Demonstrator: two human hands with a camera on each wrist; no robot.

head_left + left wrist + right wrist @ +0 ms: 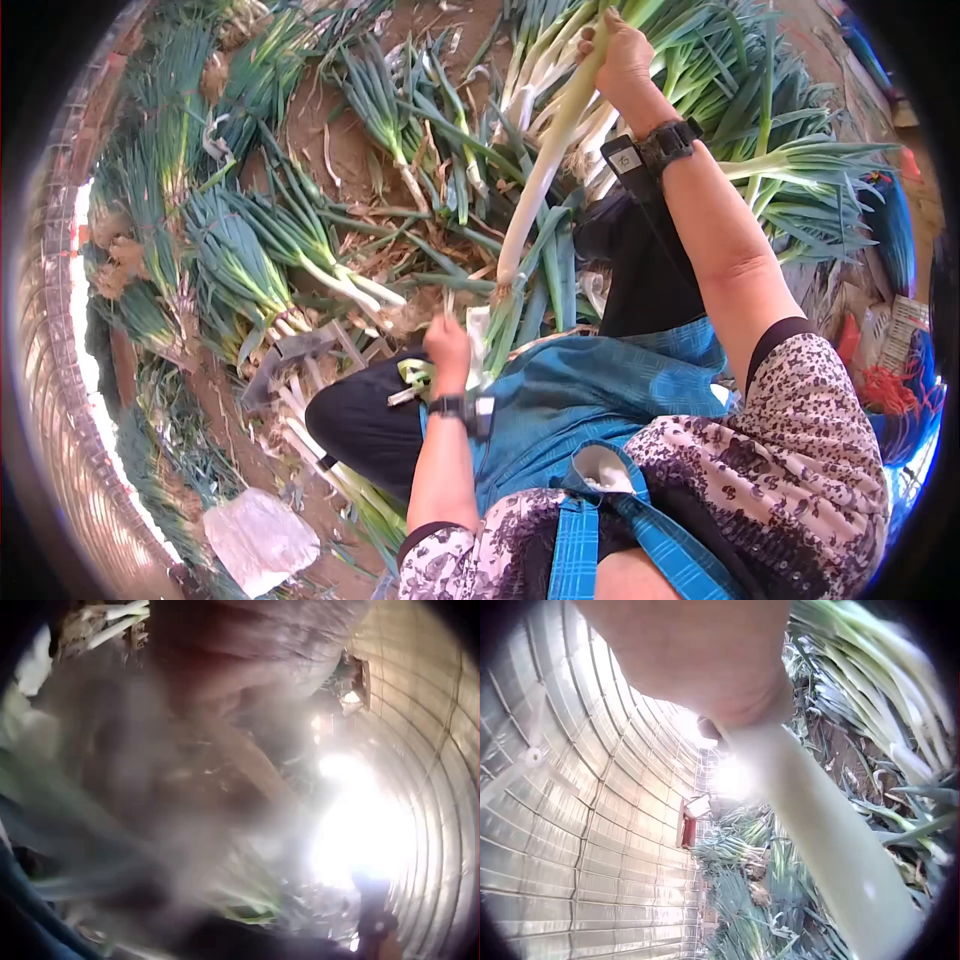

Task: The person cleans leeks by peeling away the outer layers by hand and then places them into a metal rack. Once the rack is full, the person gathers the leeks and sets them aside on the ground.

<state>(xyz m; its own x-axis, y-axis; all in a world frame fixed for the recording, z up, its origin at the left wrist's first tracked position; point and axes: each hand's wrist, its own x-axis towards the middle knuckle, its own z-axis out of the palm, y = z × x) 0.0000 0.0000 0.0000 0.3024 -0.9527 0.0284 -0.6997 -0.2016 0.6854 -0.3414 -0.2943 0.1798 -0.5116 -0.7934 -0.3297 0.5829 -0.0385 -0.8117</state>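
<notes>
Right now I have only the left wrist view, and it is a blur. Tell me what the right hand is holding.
Observer: The right hand grips a long leek by its upper stalk.
Operator: Give me the left hand.
Observer: The left hand sits by the leek's root end; what it holds, I cannot tell.
Operator: Report the surroundings.
Observer: Bundles of leeks lie on the soil floor ahead.
</notes>
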